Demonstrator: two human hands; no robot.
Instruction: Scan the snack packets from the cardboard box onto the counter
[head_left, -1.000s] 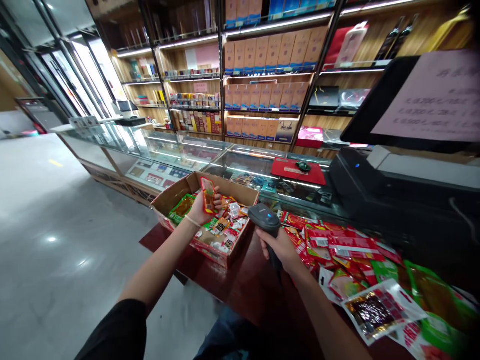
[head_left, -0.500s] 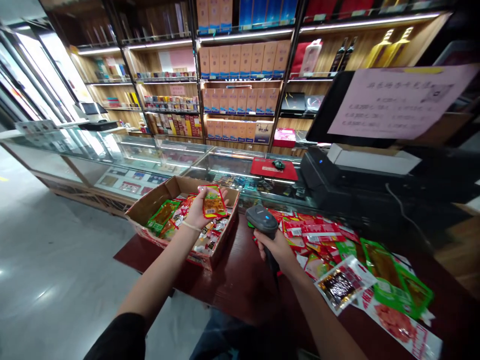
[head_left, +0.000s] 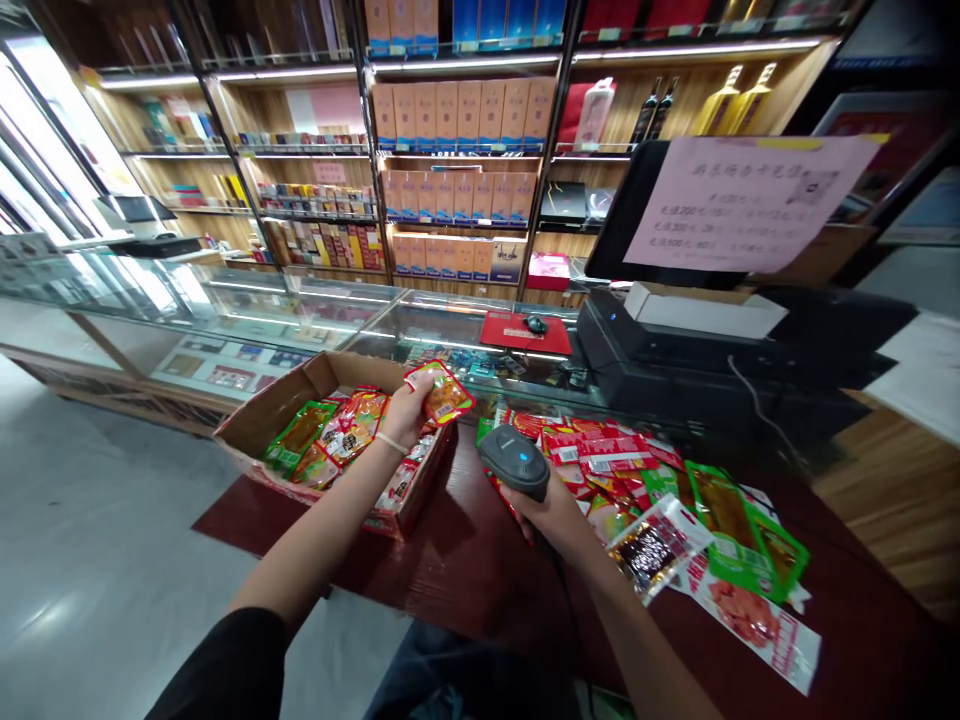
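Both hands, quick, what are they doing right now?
Left hand: closed, holding a red-edged packet.
Right hand: closed, holding a dark handheld scanner.

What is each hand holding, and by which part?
The left hand holds a red-edged plastic packet by its left edge; the right hand, a dark grey barcode scanner by its handle.

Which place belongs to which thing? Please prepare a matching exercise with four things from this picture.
1. Dark grey handheld scanner
2. Red-edged shiny plastic packet
3. Dark rounded computer mouse
4. Pink rectangular paper sheet

A. On the flat red mat
B. In the right hand
C. On the black screen
D. In the left hand

Pairs: 1-B, 2-D, 3-A, 4-C
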